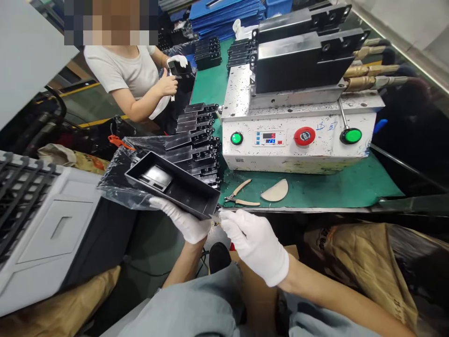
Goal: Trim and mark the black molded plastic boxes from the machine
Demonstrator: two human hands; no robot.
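Note:
A long black plastic box [196,196] with an open top is tilted above my lap, its hollow inside facing me. My left hand [182,222], in a white glove, supports it from below with the fingers wrapped along its near side. At the box's right corner, my gloved right hand [250,241] has its fingers pinched together. A small, thin metallic piece shows at those fingertips, touching or very near the corner; its kind I cannot make out. Beige-handled cutting pliers [242,202] and a cream half-round piece [275,191] lie on the green bench top beyond.
A white machine [298,154] with green buttons and a red stop button carries black boxes [294,65] on top. Several black parts [196,124] line the green bench [379,180]. Across it sits a co-worker [122,75]. Brown sacks [365,262] stand at right, a grey-white unit [59,229] at left.

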